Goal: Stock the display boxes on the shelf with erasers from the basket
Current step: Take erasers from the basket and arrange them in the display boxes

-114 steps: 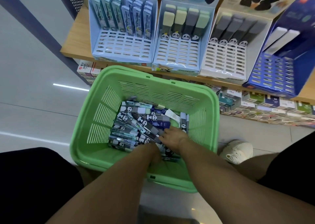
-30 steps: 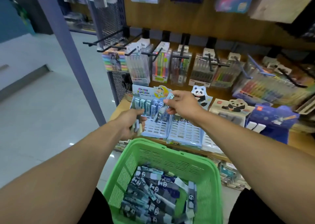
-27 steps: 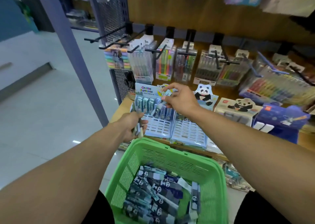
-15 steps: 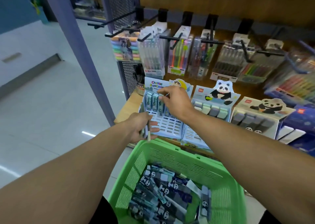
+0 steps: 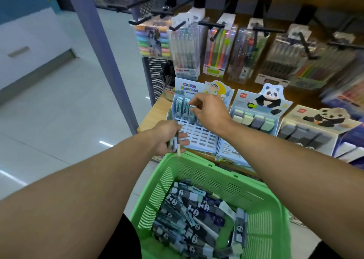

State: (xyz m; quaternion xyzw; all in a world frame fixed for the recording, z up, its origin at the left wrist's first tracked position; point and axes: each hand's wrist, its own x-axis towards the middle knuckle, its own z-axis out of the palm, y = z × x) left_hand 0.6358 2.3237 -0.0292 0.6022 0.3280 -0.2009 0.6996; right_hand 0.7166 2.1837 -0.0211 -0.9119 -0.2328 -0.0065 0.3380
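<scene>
A green plastic basket [image 5: 262, 191] in front of me holds several panda-print erasers [image 5: 189, 217]. On the wooden shelf stands a light blue cartoon display box [image 5: 199, 136] with a few erasers upright in its back row. My right hand [image 5: 208, 112] reaches over that row and pinches the top of an eraser [image 5: 192, 109] standing there. My left hand [image 5: 170, 136] hovers at the box's left front corner, above the basket rim, gripping a small bundle of erasers [image 5: 175, 142]. To the right stand two panda display boxes [image 5: 256, 118], each with a row of erasers.
Pen and highlighter packs [image 5: 214, 48] hang on black hooks above the shelf. A grey-blue upright post [image 5: 102, 48] rises at the shelf's left end. A dark blue display box [image 5: 352, 140] sits at far right. Pale tiled floor [image 5: 59, 111] lies left.
Both hands rose from the basket to the blue display box with erasers. Over the last second my right hand moved left along the back row; my left hand stayed at the box's front corner.
</scene>
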